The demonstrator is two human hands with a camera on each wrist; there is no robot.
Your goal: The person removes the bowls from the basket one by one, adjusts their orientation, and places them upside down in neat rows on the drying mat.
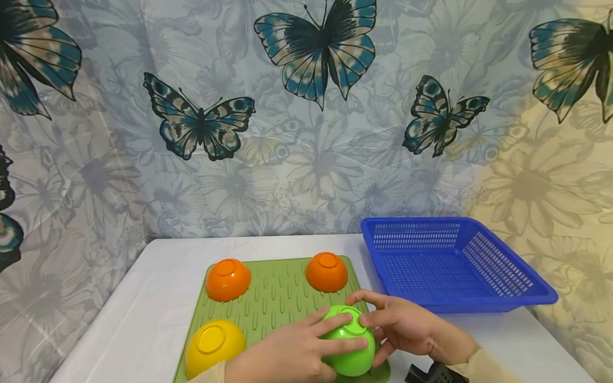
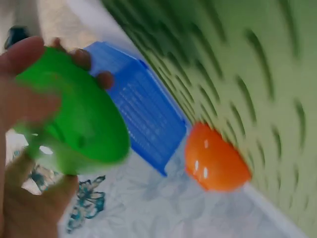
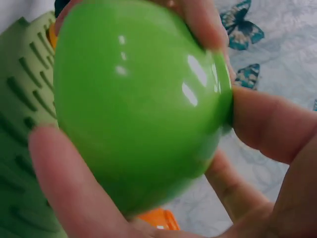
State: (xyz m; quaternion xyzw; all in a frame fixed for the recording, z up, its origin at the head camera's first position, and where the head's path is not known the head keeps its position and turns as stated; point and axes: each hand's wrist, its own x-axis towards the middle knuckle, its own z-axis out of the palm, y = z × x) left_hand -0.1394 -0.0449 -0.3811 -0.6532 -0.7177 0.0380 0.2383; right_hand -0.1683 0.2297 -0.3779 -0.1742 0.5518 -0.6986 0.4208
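A green bowl [image 1: 356, 364] is held upside down between both hands near the front right of the green ribbed mat [image 1: 275, 290], its foot ring facing up. Across its top and left side spread the fingers of my left hand [image 1: 294, 351]. My right hand [image 1: 407, 324] curls round the right side, thumb near the foot ring. In the right wrist view, the smooth wall of the green bowl [image 3: 133, 109] fills the middle, fingers on both sides. The left wrist view has the green bowl [image 2: 84, 109] tilted and slightly blurred in the hands.
Two orange bowls [image 1: 227, 284] [image 1: 326, 276] stand upside down along the mat's back part. An upturned yellow bowl [image 1: 213, 351] is at its front left. Behind the right hand, a blue basket [image 1: 414, 234] sits on the white table [image 1: 134, 308]. A butterfly-print cloth [image 1: 316, 186] hangs behind.
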